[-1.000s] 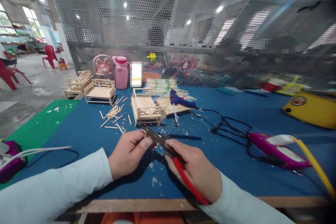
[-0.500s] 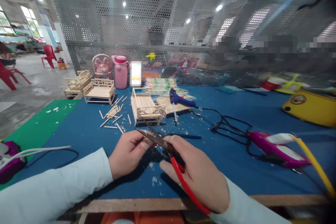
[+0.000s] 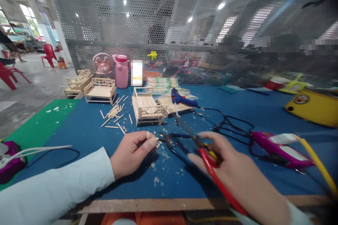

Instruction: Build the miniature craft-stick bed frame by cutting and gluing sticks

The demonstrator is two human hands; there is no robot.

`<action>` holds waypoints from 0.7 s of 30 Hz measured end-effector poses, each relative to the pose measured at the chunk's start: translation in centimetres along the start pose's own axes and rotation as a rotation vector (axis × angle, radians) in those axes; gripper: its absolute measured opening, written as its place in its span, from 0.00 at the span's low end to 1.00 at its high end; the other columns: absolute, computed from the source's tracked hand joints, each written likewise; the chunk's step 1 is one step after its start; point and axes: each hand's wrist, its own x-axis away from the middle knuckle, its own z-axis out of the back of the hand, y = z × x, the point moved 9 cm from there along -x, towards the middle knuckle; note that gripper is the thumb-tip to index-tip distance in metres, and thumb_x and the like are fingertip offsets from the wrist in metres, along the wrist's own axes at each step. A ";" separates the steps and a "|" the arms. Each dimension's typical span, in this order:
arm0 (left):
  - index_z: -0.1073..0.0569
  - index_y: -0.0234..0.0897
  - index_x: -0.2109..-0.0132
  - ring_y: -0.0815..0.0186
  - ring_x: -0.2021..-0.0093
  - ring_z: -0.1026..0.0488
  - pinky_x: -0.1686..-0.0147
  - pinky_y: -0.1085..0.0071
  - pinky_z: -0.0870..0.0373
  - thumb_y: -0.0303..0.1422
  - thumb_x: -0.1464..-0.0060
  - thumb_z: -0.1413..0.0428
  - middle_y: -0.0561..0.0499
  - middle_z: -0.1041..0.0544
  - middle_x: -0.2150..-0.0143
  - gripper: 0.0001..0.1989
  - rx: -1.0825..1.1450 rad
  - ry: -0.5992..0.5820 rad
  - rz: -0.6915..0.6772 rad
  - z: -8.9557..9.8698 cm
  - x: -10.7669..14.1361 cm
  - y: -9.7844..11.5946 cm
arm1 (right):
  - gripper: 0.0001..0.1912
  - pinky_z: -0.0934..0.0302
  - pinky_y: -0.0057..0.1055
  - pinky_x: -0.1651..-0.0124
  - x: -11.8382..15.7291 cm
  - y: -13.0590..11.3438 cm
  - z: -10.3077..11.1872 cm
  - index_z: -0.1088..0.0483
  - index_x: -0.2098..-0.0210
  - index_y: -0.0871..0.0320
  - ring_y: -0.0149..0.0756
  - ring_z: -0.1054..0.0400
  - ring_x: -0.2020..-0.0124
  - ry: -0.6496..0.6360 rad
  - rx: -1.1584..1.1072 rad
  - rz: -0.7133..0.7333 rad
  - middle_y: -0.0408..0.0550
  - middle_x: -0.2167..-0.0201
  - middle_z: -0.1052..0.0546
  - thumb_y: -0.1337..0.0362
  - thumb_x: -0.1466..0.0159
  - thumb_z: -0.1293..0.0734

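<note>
1. Right hand [image 3: 237, 170], blurred, has swung away from the left hand [image 3: 133, 153]; it holds red-handled scissors [image 3: 220, 184], thumb and forefinger parted around the grips.
2. Half a second ago the blades lay at the left fingertips; now they point up and away, well apart from them, so the cutting seems paused.
3. Left hand has hardly moved: thumb and forefinger pinch a small pale piece [image 3: 156, 139], probably a stick end, its tip now uncovered.
4. Pliers [image 3: 169, 141] lie on the tabletop [image 3: 132, 191] between both hands, now less hidden.
5. Beyond the left hand, a little wooden bench [image 3: 148, 105] and loose short sticks [image 3: 113, 112] look unmoved.
</note>
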 end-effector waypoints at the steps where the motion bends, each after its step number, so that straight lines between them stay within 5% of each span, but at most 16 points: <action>1: 0.33 0.34 0.72 0.71 0.72 0.36 0.68 0.76 0.39 0.38 0.39 0.53 0.54 0.32 0.74 0.16 0.007 -0.006 0.011 -0.1 0.0 -0.1 | 0.17 0.39 0.33 0.76 0.3 2.1 1.1 0.39 0.58 0.49 0.40 0.28 0.79 0.033 0.050 -0.082 0.43 0.78 0.24 0.54 0.45 0.33; 5: 0.34 0.34 0.73 0.71 0.72 0.37 0.69 0.76 0.40 0.39 0.39 0.54 0.55 0.33 0.75 0.17 0.011 -0.014 0.056 -0.3 -0.2 -0.5 | 0.09 0.41 0.35 0.77 0.5 8.0 2.6 0.37 0.69 0.44 0.42 0.27 0.80 -0.009 0.225 -0.126 0.47 0.79 0.24 0.55 0.45 0.33; 10: 0.36 0.35 0.74 0.71 0.73 0.40 0.71 0.75 0.42 0.39 0.39 0.55 0.55 0.36 0.76 0.18 -0.008 -0.013 0.071 -0.3 -0.4 -0.9 | 0.08 0.34 0.41 0.68 -1.3 8.7 2.1 0.27 0.65 0.54 0.49 0.24 0.67 0.031 0.441 0.109 0.58 0.66 0.20 0.59 0.39 0.37; 14: 0.37 0.35 0.75 0.71 0.74 0.41 0.71 0.75 0.43 0.40 0.40 0.54 0.56 0.38 0.77 0.18 -0.011 0.007 0.097 0.1 -0.5 -1.3 | 0.12 0.41 0.43 0.72 -1.1 4.0 2.8 0.26 0.60 0.60 0.52 0.28 0.70 0.169 0.708 0.269 0.60 0.68 0.21 0.64 0.39 0.38; 18: 0.37 0.35 0.74 0.71 0.74 0.41 0.71 0.75 0.43 0.40 0.40 0.55 0.56 0.38 0.77 0.18 -0.012 -0.016 0.099 -0.2 -0.6 -1.4 | 0.12 0.41 0.39 0.61 0.3 -5.5 1.6 0.28 0.56 0.55 0.40 0.28 0.65 0.162 0.412 0.690 0.51 0.65 0.21 0.60 0.34 0.41; 21: 0.38 0.35 0.74 0.71 0.74 0.42 0.72 0.75 0.44 0.41 0.39 0.55 0.56 0.39 0.77 0.18 -0.024 -0.011 0.080 -0.1 -0.6 -1.3 | 0.12 0.46 0.36 0.55 -0.5 -10.5 -0.4 0.27 0.58 0.56 0.33 0.32 0.69 0.122 0.283 0.878 0.46 0.71 0.22 0.63 0.33 0.41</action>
